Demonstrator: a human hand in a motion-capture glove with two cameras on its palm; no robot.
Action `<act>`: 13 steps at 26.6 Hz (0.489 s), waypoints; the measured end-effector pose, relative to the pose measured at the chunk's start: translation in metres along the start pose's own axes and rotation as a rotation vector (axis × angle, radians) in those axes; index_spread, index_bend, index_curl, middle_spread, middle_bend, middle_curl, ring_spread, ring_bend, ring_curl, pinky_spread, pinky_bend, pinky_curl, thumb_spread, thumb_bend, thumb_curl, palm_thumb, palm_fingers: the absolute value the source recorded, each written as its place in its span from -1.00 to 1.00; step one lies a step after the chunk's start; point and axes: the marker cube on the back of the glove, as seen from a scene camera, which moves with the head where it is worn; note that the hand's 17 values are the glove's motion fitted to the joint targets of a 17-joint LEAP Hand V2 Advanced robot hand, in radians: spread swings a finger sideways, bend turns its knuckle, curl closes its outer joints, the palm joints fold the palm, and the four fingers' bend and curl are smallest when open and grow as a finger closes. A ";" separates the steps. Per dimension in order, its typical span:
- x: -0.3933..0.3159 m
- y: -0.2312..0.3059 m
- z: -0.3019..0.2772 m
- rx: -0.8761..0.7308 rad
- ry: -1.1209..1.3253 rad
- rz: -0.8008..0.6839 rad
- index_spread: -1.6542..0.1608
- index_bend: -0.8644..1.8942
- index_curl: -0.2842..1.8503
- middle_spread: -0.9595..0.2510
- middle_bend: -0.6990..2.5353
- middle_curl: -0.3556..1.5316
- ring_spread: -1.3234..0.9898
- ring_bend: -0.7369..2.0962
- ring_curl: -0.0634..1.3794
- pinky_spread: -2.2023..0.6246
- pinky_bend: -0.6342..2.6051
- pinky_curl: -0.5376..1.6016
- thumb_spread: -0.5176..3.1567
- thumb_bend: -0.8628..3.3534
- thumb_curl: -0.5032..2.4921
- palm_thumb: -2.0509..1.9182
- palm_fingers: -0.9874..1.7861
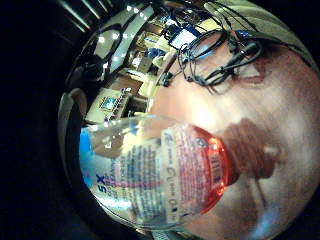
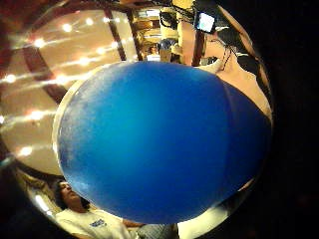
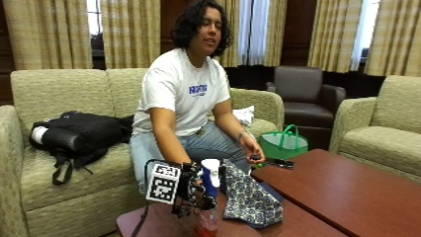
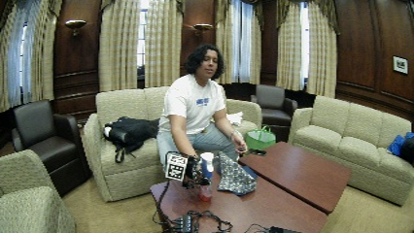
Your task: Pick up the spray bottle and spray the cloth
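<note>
Open bench [image 3: 329, 192] surface lay toward 3 o'clock of right hand [image 3: 190, 190], bare wood, free passage. Patterned cloth [image 3: 250, 197] stood draped just beside spray bottle [image 3: 209, 197] at 3 o'clock, blocking direct path that way. Person's bare hand [image 3: 253, 157] hovered at 1 o'clock above cloth. Green bag [image 3: 283, 143] sat beyond bench edge at 2 o'clock. Sofa [image 3: 59, 163] with black backpack [image 3: 79, 136] closed off 10 o'clock side.

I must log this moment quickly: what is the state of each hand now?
Right hand: grips the spray bottle, upright beside the patterned cloth.
Left hand: bare, apparently holds a small dark object.
</note>
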 end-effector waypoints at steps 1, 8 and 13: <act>0.000 -0.004 0.002 -0.001 0.000 0.000 0.38 -0.35 -0.65 0.25 -0.40 -0.23 -0.06 -0.02 -0.41 0.51 -0.27 -0.13 -0.28 -0.61 -0.43 0.36 0.12; 0.000 -0.029 0.013 0.020 0.030 -0.019 0.39 -0.32 -0.64 0.23 -0.40 -0.23 -0.09 -0.01 -0.39 0.47 -0.27 -0.12 -0.28 -0.61 -0.43 0.36 0.17; 0.003 -0.040 0.018 0.022 0.043 -0.011 0.42 -0.32 -0.64 0.27 -0.42 -0.23 -0.09 0.05 -0.39 0.45 -0.29 -0.14 -0.27 -0.60 -0.42 0.38 0.30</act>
